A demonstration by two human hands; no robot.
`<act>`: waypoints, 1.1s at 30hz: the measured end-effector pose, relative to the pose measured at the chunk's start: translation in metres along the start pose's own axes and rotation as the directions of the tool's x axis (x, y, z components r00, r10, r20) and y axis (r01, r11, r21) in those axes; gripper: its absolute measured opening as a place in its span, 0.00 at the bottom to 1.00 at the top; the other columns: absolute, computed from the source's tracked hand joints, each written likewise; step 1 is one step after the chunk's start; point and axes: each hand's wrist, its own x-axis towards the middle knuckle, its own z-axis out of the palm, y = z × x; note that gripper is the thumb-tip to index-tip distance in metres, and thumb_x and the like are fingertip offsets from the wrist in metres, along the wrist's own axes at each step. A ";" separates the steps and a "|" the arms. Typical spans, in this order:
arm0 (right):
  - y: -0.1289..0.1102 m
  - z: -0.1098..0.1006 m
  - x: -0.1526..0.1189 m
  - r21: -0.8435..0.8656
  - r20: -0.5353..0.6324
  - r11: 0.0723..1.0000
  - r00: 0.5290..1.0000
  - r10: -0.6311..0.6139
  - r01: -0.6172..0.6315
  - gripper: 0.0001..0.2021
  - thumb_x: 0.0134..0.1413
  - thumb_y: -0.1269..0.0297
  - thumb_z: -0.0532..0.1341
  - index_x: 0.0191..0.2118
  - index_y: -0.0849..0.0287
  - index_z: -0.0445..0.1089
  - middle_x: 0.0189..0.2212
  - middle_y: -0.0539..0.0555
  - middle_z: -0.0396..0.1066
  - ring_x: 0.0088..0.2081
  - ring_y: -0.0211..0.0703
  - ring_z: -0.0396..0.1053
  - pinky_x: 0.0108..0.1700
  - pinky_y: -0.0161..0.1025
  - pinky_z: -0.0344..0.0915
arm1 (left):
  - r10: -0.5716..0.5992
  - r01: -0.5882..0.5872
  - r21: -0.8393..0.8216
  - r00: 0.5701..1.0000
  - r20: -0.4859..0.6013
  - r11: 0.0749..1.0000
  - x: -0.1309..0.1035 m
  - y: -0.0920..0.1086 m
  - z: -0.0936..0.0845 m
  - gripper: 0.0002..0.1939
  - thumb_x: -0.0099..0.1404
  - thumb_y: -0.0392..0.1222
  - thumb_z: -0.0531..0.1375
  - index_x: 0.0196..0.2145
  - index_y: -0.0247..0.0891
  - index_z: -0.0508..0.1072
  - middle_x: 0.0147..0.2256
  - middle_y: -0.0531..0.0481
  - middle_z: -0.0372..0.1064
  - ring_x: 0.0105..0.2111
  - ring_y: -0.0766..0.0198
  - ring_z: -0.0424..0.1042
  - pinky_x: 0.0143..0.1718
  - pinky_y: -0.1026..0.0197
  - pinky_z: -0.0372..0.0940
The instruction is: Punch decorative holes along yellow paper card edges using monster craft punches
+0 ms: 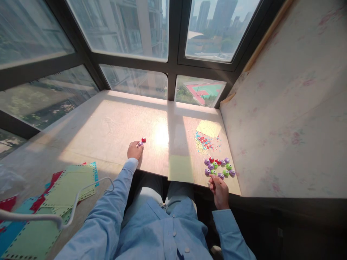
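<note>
My left hand [135, 150] is closed around a small purple craft punch [140, 144] at its fingertips. Just beyond it, a red craft punch [143, 139] stands on the pale table. At the right, my right hand [219, 189] has its fingers pinched together at the near edge of a cluster of purple, red and green punches. A green punch [213, 172] is right by those fingertips. Whether the fingers hold anything is too small to make out. To the left of this hand lies a plain light green sheet of paper [180, 168], its near end at the table edge.
Behind the cluster are scattered paper confetti [205, 142] and a yellow sheet [208, 128]. Sheets with punched edges [65, 187] pile up at the left, under a white cable [74, 207]. Windows [130, 29] rise behind the table [114, 119]; a papered wall [284, 119] borders it on the right.
</note>
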 end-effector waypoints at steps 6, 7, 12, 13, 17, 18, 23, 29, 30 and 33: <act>0.007 0.012 -0.009 -0.175 0.041 0.985 0.999 0.009 -0.002 0.25 0.38 0.52 0.70 0.43 0.62 0.72 0.33 0.53 0.72 0.27 0.34 0.66 0.22 0.28 0.59 | 0.248 -0.204 -0.268 0.958 0.142 0.942 -0.074 0.024 0.018 0.13 0.60 0.47 0.60 0.41 0.38 0.73 0.41 0.45 0.72 0.34 0.60 0.71 0.43 0.56 0.67; 0.009 0.014 -0.011 -0.211 0.047 0.977 0.999 0.013 -0.002 0.26 0.39 0.52 0.69 0.44 0.61 0.72 0.34 0.54 0.73 0.30 0.37 0.68 0.24 0.29 0.62 | 0.321 -0.262 -0.303 0.933 0.165 0.916 -0.085 0.030 0.024 0.13 0.61 0.47 0.60 0.40 0.38 0.73 0.41 0.46 0.73 0.37 0.59 0.72 0.44 0.56 0.67; 0.015 0.026 -0.025 -0.366 0.085 0.926 0.995 -0.060 0.087 0.28 0.39 0.56 0.69 0.49 0.59 0.71 0.51 0.58 0.71 0.52 0.49 0.70 0.48 0.39 0.72 | 0.519 -0.449 -0.299 0.826 0.221 0.842 -0.114 0.056 0.050 0.10 0.61 0.46 0.60 0.37 0.39 0.76 0.40 0.44 0.75 0.43 0.54 0.71 0.50 0.52 0.64; 0.016 0.030 -0.029 -0.381 0.107 0.918 0.992 -0.074 0.109 0.29 0.39 0.56 0.69 0.51 0.58 0.71 0.55 0.58 0.69 0.56 0.50 0.68 0.52 0.40 0.70 | 0.516 -0.448 -0.291 0.825 0.229 0.845 -0.115 0.059 0.055 0.11 0.61 0.47 0.61 0.38 0.39 0.76 0.42 0.43 0.75 0.44 0.53 0.71 0.50 0.51 0.64; 0.020 0.044 -0.041 -0.356 0.175 0.932 0.984 0.002 0.061 0.35 0.40 0.57 0.69 0.58 0.58 0.66 0.58 0.57 0.65 0.59 0.50 0.65 0.56 0.42 0.68 | 0.478 -0.416 -0.258 0.838 0.263 0.872 -0.120 0.062 0.067 0.14 0.61 0.46 0.61 0.44 0.42 0.77 0.46 0.43 0.75 0.49 0.50 0.70 0.53 0.49 0.62; 0.022 0.048 -0.043 -0.333 0.174 0.942 0.985 0.010 0.049 0.35 0.41 0.57 0.69 0.58 0.58 0.66 0.58 0.57 0.66 0.59 0.49 0.65 0.56 0.42 0.69 | 0.482 -0.421 -0.252 0.832 0.275 0.871 -0.122 0.061 0.068 0.14 0.62 0.46 0.61 0.45 0.42 0.77 0.47 0.43 0.75 0.51 0.50 0.70 0.53 0.48 0.62; 0.029 0.058 -0.051 -0.084 0.138 0.996 0.990 0.021 -0.010 0.30 0.41 0.57 0.69 0.53 0.56 0.65 0.54 0.56 0.68 0.58 0.48 0.66 0.57 0.41 0.69 | 0.521 -0.462 -0.256 0.812 0.263 0.849 -0.131 0.051 0.073 0.18 0.63 0.46 0.60 0.49 0.40 0.76 0.50 0.41 0.74 0.55 0.49 0.67 0.55 0.47 0.60; 0.030 0.064 -0.055 0.216 -0.029 0.974 0.997 0.078 -0.070 0.25 0.43 0.56 0.69 0.47 0.55 0.62 0.49 0.53 0.66 0.51 0.43 0.70 0.48 0.39 0.75 | 0.548 -0.481 -0.285 0.801 0.243 0.829 -0.131 0.045 0.073 0.17 0.64 0.47 0.60 0.49 0.41 0.75 0.50 0.42 0.74 0.56 0.49 0.68 0.56 0.48 0.60; 0.030 0.064 -0.056 0.259 -0.040 0.962 0.995 0.095 -0.082 0.26 0.42 0.57 0.69 0.47 0.54 0.62 0.49 0.53 0.65 0.51 0.43 0.70 0.47 0.39 0.75 | 0.550 -0.485 -0.282 0.800 0.240 0.828 -0.132 0.046 0.073 0.17 0.64 0.47 0.59 0.49 0.41 0.75 0.50 0.42 0.74 0.56 0.50 0.68 0.56 0.49 0.60; 0.028 0.066 -0.058 0.348 -0.052 0.931 0.989 0.141 -0.114 0.26 0.41 0.57 0.69 0.47 0.54 0.60 0.49 0.53 0.65 0.52 0.45 0.70 0.47 0.42 0.76 | 0.556 -0.497 -0.273 0.801 0.223 0.824 -0.134 0.047 0.072 0.17 0.65 0.48 0.59 0.49 0.40 0.75 0.50 0.42 0.74 0.56 0.50 0.67 0.57 0.49 0.59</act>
